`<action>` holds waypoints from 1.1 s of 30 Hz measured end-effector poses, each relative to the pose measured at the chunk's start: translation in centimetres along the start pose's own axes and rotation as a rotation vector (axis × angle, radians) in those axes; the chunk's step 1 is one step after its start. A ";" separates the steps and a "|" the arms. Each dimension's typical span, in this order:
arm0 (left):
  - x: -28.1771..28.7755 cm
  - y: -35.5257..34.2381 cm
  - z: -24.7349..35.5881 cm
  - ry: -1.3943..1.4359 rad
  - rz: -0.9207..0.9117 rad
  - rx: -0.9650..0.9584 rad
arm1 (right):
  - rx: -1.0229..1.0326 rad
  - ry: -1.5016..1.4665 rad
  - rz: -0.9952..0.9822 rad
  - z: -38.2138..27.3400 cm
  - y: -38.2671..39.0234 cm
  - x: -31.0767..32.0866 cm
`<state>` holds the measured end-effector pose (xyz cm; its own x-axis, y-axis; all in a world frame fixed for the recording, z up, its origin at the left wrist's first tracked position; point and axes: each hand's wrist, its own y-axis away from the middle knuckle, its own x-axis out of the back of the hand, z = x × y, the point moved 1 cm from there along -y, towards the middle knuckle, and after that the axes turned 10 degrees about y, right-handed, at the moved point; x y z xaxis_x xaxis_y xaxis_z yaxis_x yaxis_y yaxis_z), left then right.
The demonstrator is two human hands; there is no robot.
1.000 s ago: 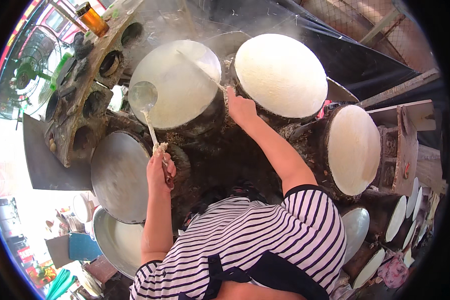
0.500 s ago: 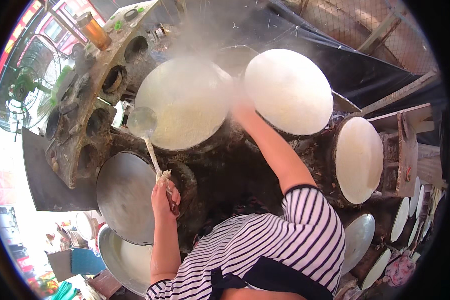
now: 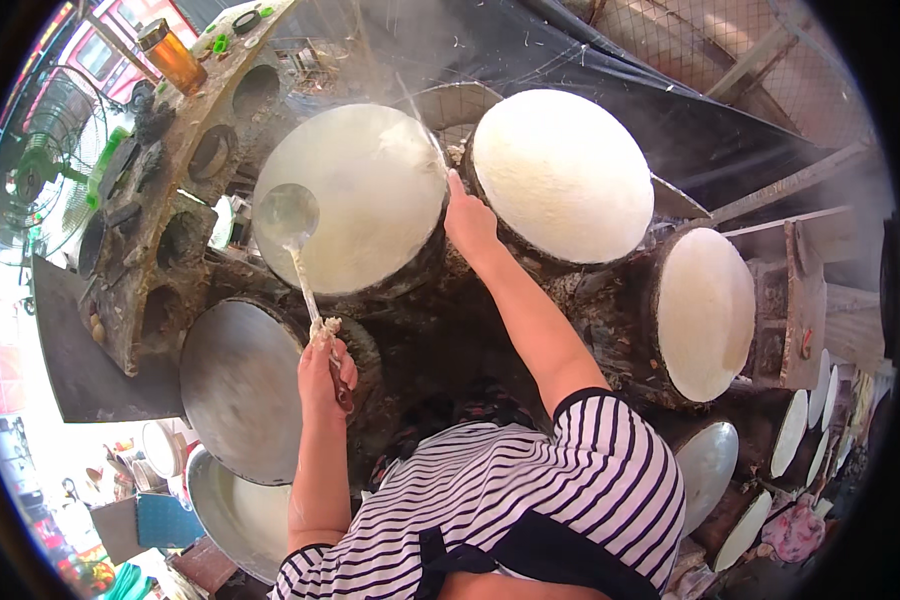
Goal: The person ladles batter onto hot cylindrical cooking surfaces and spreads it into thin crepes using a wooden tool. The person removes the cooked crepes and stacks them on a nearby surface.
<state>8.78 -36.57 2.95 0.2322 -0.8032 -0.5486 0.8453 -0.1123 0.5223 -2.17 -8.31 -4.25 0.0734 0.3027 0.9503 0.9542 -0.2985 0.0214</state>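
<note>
Stick (image 3: pixel 422 120) had swung off the left disc (image 3: pixel 370 220) to its one o'clock edge, baring its right side. I held it in curled right-hand (image 3: pixel 470 220) fingers; my left hand (image 3: pixel 320 368) gripped the ladle (image 3: pixel 289 213) at nine o'clock.

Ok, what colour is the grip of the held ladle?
The grip in the left hand is dark reddish-brown, best seen in the head view.
</note>
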 end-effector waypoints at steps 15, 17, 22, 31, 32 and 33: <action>0.6 0.2 -0.5 0.033 -0.005 -0.025 | 0.088 -0.219 -0.151 0.2 -1.4 5.6; 0.6 0.0 -0.5 0.030 -0.028 -0.020 | 0.032 -0.196 -0.254 0.0 -0.8 7.7; 0.3 -0.2 -0.4 0.035 -0.023 0.009 | 0.104 -0.004 0.172 4.8 4.1 0.1; 0.1 -0.9 0.7 0.005 -0.051 -0.028 | 0.220 -0.160 -0.022 -0.8 2.4 -1.9; 0.0 -1.1 1.1 -0.013 -0.052 -0.041 | 0.226 -0.079 -0.060 -0.8 1.7 -0.5; 0.0 -1.2 1.4 -0.030 -0.053 -0.051 | 0.185 -0.033 -0.035 -0.6 1.6 0.7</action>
<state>7.07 -37.28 3.28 0.1728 -0.8144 -0.5540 0.8797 -0.1254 0.4587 -0.81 -9.13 -3.33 0.0461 0.3408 0.9390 0.9932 -0.1165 -0.0065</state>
